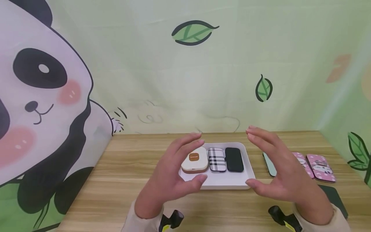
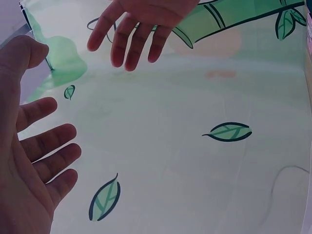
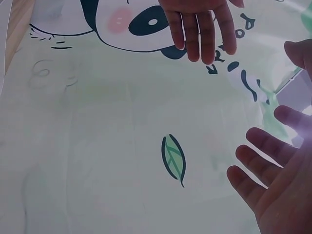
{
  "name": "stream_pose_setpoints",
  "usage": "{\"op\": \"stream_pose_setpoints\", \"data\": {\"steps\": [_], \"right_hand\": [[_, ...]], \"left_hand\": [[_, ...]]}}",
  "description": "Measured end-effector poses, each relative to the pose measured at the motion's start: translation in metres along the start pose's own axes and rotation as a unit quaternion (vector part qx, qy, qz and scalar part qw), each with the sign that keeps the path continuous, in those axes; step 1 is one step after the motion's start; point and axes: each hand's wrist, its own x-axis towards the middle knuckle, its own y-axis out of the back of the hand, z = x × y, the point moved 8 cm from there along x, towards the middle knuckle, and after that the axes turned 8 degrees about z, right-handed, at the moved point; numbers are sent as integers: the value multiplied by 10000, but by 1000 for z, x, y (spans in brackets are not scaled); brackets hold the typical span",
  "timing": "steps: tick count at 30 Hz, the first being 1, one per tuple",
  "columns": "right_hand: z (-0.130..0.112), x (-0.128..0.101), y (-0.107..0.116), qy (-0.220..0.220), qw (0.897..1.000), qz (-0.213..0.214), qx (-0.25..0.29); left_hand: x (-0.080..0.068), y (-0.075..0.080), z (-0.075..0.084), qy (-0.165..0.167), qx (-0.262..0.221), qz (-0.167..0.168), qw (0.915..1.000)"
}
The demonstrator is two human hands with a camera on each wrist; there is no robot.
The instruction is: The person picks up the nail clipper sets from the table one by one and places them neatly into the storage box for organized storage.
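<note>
Both hands are raised in front of a white tray (image 1: 226, 182), palms facing each other, fingers spread and relaxed. My left hand (image 1: 166, 177) overlaps the tray's left side in the head view and holds nothing. My right hand (image 1: 285, 174), also holding nothing, is off its right end. Inside the tray, from left to right, lie a white rounded-square box (image 1: 198, 163) with a brown label, a black-and-white plaid case (image 1: 217, 160) and a black rounded case (image 1: 234, 159). In the left wrist view the right hand (image 2: 146, 22) hangs in from the top.
Right of the tray on the wooden table (image 1: 121, 183) lie a mint-coloured flat item (image 1: 269, 166), partly hidden by the right hand, and two pink patterned cases (image 1: 321, 168). Nearer is a dark flat item (image 1: 334, 198), partly behind the right wrist. A printed panda cloth (image 1: 145, 71) stands behind.
</note>
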Motion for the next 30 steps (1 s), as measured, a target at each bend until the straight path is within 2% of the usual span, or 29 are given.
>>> {"op": "stream_pose_setpoints", "data": {"steps": [3,10,22,27,30], "right_hand": [[2,-2,-1,-24,10000,-31,-82],[6,-4,-1,-57,9998,-38,-166],[12,-9,-2,-245,9993,-178,-198],[12,-8,-2,-215,9995,-156,-168],[10,-7,-2,-154,9998,-99,-124]], "left_hand": [[-1,0,-3,19,109,-5,9999],[-6,-5,-17,291,416,-156,9986],[-13,-10,-41,472,873,-213,9948],[-19,-13,-54,698,1033,-348,9916],[-23,-17,-64,1019,1195,-549,9861]]}}
